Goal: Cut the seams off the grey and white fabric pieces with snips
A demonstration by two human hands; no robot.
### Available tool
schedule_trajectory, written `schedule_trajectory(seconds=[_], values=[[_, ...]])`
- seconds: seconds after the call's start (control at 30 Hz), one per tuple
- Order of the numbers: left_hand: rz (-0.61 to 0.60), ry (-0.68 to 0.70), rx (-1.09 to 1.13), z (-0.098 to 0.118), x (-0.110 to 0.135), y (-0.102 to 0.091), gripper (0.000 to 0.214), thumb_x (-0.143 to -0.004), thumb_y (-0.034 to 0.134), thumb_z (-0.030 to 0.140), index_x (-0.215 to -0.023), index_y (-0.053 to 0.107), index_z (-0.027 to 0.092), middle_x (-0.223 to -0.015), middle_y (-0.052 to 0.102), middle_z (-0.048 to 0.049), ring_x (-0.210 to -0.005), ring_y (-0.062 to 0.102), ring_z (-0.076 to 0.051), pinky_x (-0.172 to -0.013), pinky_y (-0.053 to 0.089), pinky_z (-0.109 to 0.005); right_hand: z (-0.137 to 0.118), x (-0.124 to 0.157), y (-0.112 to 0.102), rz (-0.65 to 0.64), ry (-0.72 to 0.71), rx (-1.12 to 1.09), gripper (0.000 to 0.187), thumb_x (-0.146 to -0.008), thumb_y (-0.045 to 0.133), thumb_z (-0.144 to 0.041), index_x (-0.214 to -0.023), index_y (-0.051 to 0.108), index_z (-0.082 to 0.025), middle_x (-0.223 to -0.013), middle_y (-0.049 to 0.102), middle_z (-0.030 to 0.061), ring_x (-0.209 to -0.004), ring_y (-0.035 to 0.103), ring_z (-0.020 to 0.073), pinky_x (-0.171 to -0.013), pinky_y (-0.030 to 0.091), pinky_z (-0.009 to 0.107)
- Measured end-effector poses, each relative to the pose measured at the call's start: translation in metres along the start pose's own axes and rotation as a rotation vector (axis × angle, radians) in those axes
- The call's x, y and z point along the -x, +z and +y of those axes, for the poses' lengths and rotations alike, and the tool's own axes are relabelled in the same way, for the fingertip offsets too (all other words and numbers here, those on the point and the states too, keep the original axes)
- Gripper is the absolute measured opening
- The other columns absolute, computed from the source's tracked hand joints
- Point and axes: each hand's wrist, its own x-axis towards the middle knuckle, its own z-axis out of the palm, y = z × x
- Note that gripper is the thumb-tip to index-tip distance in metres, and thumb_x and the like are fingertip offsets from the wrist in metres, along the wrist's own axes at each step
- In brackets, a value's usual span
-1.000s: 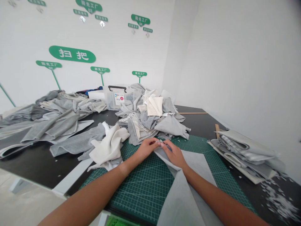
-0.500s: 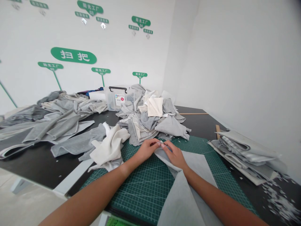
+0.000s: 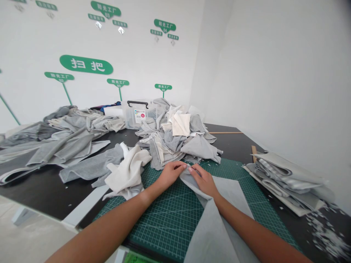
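Observation:
Both my hands meet at the far left corner of a light grey cloth (image 3: 211,230), which drapes over the green cutting mat (image 3: 161,215) and hangs past its near edge. My left hand (image 3: 171,173) pinches the corner between thumb and fingers. Close beside it, my right hand (image 3: 203,179) grips the same edge, its fingertips nearly touching the left ones. A small pale bit shows between the fingertips, too small to name. Under my right wrist the cloth is folded over.
Beyond the hands lies a heap of grey and cream cloths (image 3: 178,128) by a clear plastic box (image 3: 138,115). More grey cloths (image 3: 65,135) cover the left; a cream cloth (image 3: 128,170) overlaps the mat. A folded stack (image 3: 285,179) and white scraps (image 3: 329,233) lie at right.
Almost nothing differs; both hands stay at the cloth's corner, with at most a very slight shift of the fingers.

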Motion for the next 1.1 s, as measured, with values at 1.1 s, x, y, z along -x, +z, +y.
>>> schedule_trajectory(seconds=[1.1], values=[[0.052,-0.066,0.110,-0.0045,0.0027,0.0050,0.028,-0.086,0.067,0.039,-0.094,0.079,0.015,-0.094,0.077,-0.0075,-0.088,0.067,-0.023,-0.079,0.049,-0.030,0.0027,-0.0011,0.0012,-0.055,0.006,0.037,0.036,-0.101,0.040,-0.056,-0.092,0.060,-0.027,-0.087,0.067,-0.0023,-0.084,0.064,0.0192,-0.075,0.041,0.028]])
